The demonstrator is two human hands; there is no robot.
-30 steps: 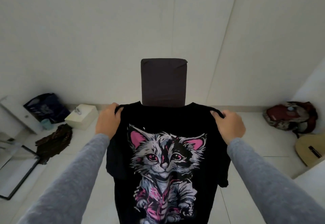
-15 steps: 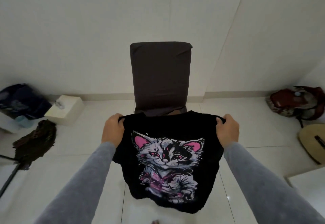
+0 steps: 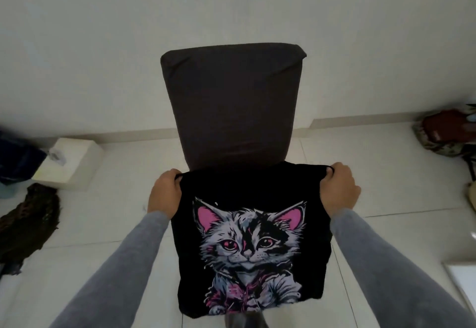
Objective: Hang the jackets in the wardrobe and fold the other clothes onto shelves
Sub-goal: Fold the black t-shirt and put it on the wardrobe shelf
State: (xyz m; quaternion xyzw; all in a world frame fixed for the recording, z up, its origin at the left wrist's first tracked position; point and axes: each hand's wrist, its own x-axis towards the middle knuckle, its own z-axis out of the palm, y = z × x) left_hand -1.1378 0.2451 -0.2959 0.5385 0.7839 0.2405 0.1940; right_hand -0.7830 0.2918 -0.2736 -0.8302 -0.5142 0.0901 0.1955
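The black T-shirt (image 3: pixel 247 250) sits lower and closer to the dark chair (image 3: pixel 231 106) than half a second ago. Its top edge now overlaps the foot of the chair back, where a strip of seat showed before. The chair back fills more of the view, and the shirt's hem reaches almost to the bottom edge of the frame.

The shirt is held out flat in the air in front of the chair, print facing the person. The print is a grey-and-white kitten with pink ears and a pink-trimmed jacket. The cloth is stretched taut between the shoulders.

The left hand (image 3: pixel 164 193) grips the shoulder corner at 10 o'clock of the print, and the right hand (image 3: pixel 338 188) grips the corner at 2 o'clock. On both, the fingers are curled tight together over the top edge, pinching the cloth. Grey sleeves run back from both wrists.

On the pale tiled floor at 9 o'clock stands a white box (image 3: pixel 69 165) with a small blurred thing on its top. A dark blue bag (image 3: pixel 18 162) lies beyond it and a crumpled brown cloth (image 3: pixel 28 222) lies below it. At 3 o'clock a red backpack (image 3: pixel 445 134) lies against the wall. What the bags hold cannot be told.
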